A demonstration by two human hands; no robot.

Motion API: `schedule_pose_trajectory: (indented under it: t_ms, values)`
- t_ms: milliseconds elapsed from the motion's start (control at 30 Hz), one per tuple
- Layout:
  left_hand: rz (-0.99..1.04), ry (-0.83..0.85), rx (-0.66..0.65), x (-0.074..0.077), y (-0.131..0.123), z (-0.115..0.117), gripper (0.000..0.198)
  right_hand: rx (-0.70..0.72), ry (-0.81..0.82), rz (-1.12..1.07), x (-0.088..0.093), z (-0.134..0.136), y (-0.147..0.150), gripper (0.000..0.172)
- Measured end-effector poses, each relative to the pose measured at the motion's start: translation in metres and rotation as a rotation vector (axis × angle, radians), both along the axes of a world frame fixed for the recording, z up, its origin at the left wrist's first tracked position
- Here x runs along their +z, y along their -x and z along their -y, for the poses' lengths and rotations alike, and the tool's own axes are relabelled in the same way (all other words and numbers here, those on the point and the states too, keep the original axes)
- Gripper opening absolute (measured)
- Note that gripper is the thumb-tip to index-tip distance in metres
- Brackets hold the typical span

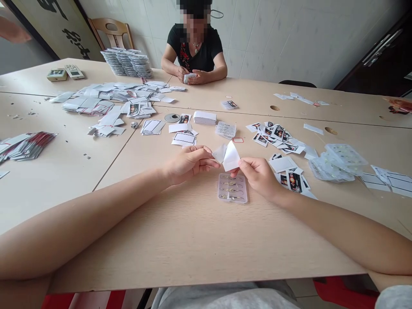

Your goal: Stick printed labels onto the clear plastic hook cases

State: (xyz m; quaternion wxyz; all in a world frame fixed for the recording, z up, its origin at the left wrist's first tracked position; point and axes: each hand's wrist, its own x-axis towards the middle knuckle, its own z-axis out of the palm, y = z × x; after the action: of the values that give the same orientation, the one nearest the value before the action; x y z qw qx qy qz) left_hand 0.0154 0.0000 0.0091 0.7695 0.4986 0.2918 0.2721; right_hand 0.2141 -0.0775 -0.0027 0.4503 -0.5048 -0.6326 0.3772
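Between my hands, just above the table, is a bent white paper piece [231, 157], with a greyish, thin sheet [219, 153] at its left side. It looks like a sticker and its backing, though whether they are joined I cannot tell. My right hand [261, 175] pinches the white piece by its lower right corner. The fingertips of my left hand [190, 164] are closed at the edge of the thin sheet. Right below lies a closed clear plastic box [232, 195] with several hook-like metal pieces in rows.
Printed picture cards [277, 134] and stacked clear boxes [341, 161] lie to the right. A tape roll [172, 118], a paper stack [205, 117] and another small box [225, 129] sit ahead. Many white packets [106, 96] cover the left. Opposite, a person [196, 51] holds a small packet.
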Motion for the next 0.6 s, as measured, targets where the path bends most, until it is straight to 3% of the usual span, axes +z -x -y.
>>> schedule_pose_trajectory:
  t_ms: [600]
  values:
    - [-0.040, 0.014, 0.049, 0.0005, 0.0017, -0.0031, 0.011, -0.015, -0.018, 0.043, -0.0021, -0.0027, -0.0036, 0.037]
